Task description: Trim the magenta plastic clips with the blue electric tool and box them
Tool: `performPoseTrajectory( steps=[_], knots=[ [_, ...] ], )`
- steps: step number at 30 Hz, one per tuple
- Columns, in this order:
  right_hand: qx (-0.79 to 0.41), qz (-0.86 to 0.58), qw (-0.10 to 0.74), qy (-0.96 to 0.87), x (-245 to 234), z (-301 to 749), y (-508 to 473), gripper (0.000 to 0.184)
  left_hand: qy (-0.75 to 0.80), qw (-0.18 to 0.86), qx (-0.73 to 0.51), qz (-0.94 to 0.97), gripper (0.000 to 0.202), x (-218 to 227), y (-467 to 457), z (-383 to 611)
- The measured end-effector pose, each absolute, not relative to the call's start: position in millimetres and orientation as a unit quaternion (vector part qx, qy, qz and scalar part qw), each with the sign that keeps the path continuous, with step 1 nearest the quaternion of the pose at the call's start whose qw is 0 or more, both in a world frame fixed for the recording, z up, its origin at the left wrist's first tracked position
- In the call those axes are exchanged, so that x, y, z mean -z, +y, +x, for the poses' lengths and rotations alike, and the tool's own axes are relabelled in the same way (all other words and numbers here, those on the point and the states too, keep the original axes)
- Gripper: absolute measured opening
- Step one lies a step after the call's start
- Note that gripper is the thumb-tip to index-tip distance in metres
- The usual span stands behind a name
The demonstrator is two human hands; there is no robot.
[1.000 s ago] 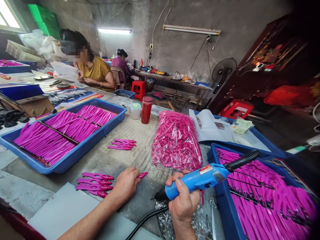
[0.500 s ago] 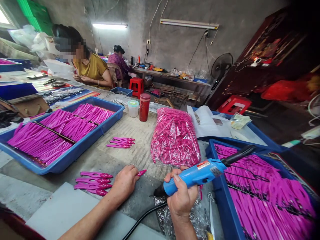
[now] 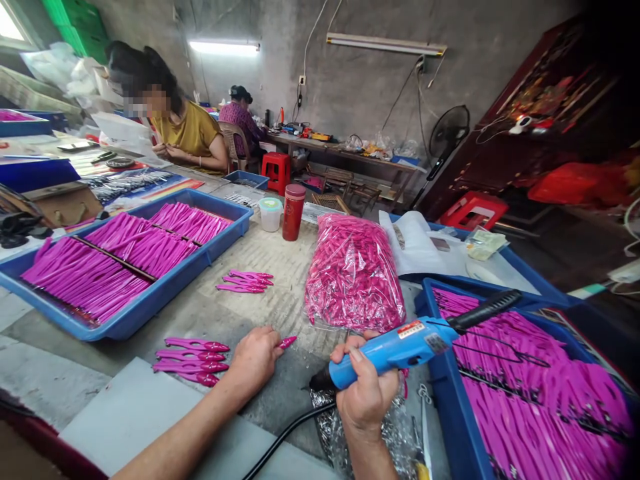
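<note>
My right hand (image 3: 367, 390) is wrapped round a blue electric screwdriver (image 3: 385, 350), its black nose (image 3: 320, 379) pointing left and down over the table. My left hand (image 3: 256, 360) is closed on a pink plastic piece (image 3: 287, 342), whose glossy pointed tip sticks out past the fingers; the rest is hidden. The screwdriver's nose and the piece are apart. Left of my left hand lies a row of several pink pieces with glossy tips (image 3: 193, 360). A second small group of pink pieces (image 3: 245, 281) lies farther back. Below the screwdriver is a clear bag of small shiny metal parts (image 3: 327, 427).
Blue trays of pink strips stand left (image 3: 120, 327) and right (image 3: 453, 400). A full clear bag of pink parts (image 3: 355, 273), a red cup (image 3: 294, 213) and a lidded tub (image 3: 271, 217) stand behind. Scissors (image 3: 425, 413) lie right. Two people sit farther back.
The whole view has shifted slightly to the right and a little. Both hands keep their holds, on the screwdriver and the pink piece, in nearly the same places.
</note>
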State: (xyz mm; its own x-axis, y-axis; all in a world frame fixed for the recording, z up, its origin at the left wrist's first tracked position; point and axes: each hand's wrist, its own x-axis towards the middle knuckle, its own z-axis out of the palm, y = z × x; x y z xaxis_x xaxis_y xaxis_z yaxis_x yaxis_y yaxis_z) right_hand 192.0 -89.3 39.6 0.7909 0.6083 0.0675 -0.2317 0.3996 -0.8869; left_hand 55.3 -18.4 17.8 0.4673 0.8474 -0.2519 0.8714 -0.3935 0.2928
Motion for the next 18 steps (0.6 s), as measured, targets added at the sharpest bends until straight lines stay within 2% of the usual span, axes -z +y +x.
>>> performPoseTrajectory(
  steps=[18],
  knots=[
    [-0.261, -0.475, 0.818, -0.192, -30.1, 193.8, -85.4, 0.044, 0.515, 0.219, -0.05, 0.827, 0.022, -9.2, -17.1, 47.9]
  ],
)
